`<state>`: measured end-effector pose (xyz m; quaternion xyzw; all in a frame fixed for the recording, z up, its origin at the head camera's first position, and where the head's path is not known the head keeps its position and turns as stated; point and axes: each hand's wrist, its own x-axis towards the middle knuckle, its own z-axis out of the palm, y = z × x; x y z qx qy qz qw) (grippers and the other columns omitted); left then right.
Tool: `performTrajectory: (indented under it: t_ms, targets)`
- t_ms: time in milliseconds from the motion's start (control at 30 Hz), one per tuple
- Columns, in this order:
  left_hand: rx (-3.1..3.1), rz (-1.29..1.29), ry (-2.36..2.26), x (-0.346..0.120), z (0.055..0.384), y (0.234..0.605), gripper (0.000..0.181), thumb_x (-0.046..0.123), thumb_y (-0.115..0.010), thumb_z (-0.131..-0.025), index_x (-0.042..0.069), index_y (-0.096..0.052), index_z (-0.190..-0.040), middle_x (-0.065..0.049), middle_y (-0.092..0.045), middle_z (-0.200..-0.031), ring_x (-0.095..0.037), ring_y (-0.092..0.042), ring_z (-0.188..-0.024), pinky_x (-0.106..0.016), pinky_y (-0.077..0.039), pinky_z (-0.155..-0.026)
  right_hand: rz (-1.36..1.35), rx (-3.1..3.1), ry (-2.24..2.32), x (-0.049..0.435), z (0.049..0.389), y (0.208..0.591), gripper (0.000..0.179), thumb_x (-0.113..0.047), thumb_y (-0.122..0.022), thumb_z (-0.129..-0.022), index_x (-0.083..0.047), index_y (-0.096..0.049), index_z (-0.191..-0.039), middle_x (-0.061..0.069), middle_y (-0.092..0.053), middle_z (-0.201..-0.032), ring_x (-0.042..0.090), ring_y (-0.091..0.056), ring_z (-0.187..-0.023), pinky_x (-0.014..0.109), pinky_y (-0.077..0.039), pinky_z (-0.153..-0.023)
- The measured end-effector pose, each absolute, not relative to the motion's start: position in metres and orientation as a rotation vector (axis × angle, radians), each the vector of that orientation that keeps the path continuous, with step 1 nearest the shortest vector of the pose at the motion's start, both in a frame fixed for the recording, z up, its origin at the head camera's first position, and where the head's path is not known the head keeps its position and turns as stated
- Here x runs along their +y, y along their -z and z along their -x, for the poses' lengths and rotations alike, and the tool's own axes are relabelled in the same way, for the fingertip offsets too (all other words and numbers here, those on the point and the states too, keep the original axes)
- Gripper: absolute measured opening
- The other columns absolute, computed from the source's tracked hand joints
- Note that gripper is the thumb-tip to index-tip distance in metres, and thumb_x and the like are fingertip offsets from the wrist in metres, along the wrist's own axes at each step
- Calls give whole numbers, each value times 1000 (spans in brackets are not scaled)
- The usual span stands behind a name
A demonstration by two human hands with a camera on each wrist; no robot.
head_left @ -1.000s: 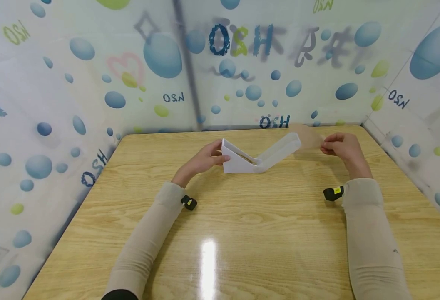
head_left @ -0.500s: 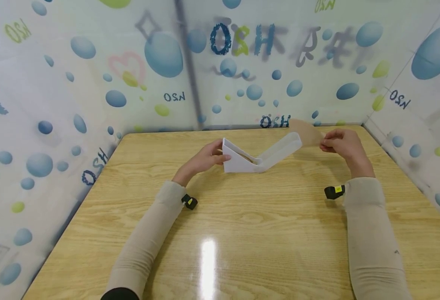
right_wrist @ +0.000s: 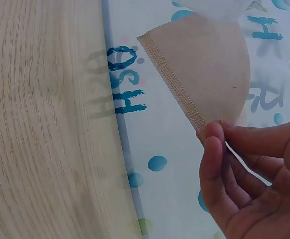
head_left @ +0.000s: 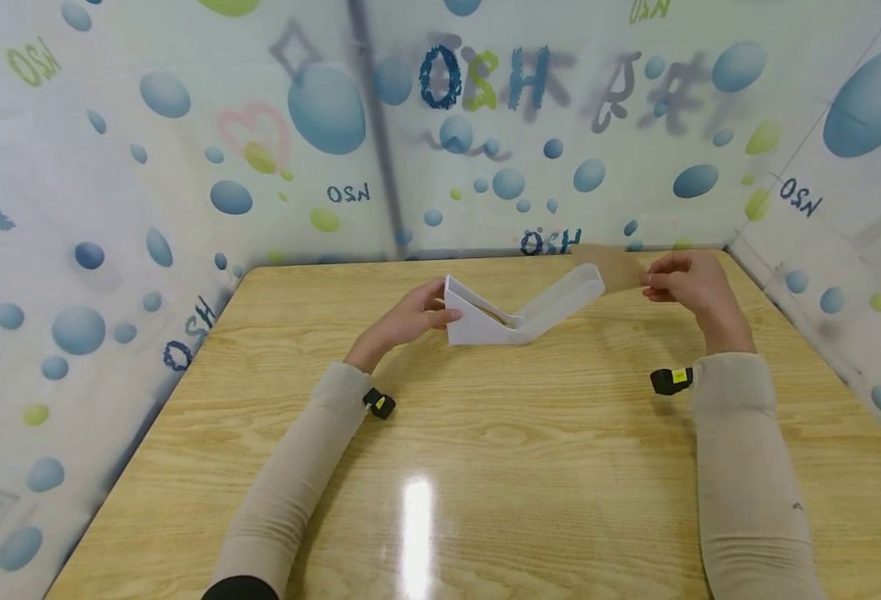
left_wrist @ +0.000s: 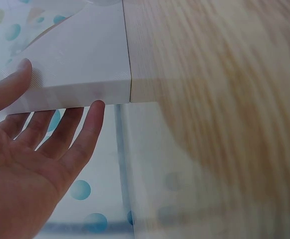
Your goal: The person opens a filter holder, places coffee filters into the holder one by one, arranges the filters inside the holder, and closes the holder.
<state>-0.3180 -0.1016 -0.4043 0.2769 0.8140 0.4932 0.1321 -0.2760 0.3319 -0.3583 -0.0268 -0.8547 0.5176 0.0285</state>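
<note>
A white box (head_left: 481, 327) with a slanted top stands on the table, its clear lid (head_left: 563, 302) swung open to the right. Brown paper edges show inside it. My left hand (head_left: 410, 315) holds the box at its tall left end, thumb on the near side and fingers behind; the left wrist view shows the thumb (left_wrist: 18, 82) against the white wall. Right of the lid, my right hand (head_left: 686, 287) pinches a brown paper coffee filter (right_wrist: 205, 64) by one corner between thumb and fingertips. The filter is fan-shaped with a crimped seam, and is held up off the table behind the lid's end.
The wood-grain table (head_left: 485, 433) ends at the back against a white curtain (head_left: 425, 167) printed with blue and green dots and letters. A similar printed sheet runs along each side. A black wrist camera (head_left: 671, 381) sits at each cuff.
My right hand has shifted slightly to the right and up, and the coffee filter has tilted a little with it. The left hand and the box have stayed in place.
</note>
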Motion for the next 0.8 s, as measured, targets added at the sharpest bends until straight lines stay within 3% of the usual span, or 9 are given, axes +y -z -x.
performTrajectory:
  t_ms: [300, 533, 800]
  targets:
    - [2367, -804, -1428, -103, 319, 405, 41, 17, -62, -105, 11, -49, -143, -14, -60, -139, -33, -64, -123, -53, -58, -98, 48, -2607, -1652, 332, 279, 357, 26, -13, -66, -102, 8, -61, -117, -20, -68, -77, -2, -70, -74, 17, -60, -74]
    - [2356, -801, -1431, -102, 319, 405, 41, 17, -61, -105, 11, -49, -144, -14, -60, -138, -33, -64, -123, -53, -58, -99, 9, -2555, -1687, 328, 275, 352, 13, -12, -67, -101, 0, -66, -107, -17, -69, -79, 0, -72, -74, 17, -60, -73]
    - [2359, -802, -1429, -102, 319, 404, 41, 17, -61, -105, 11, -49, -143, -14, -61, -138, -32, -65, -122, -52, -58, -97, -23, -2562, -1672, 324, 274, 348, 26, -14, -66, -101, 7, -59, -116, -19, -70, -78, -1, -72, -75, 17, -60, -75]
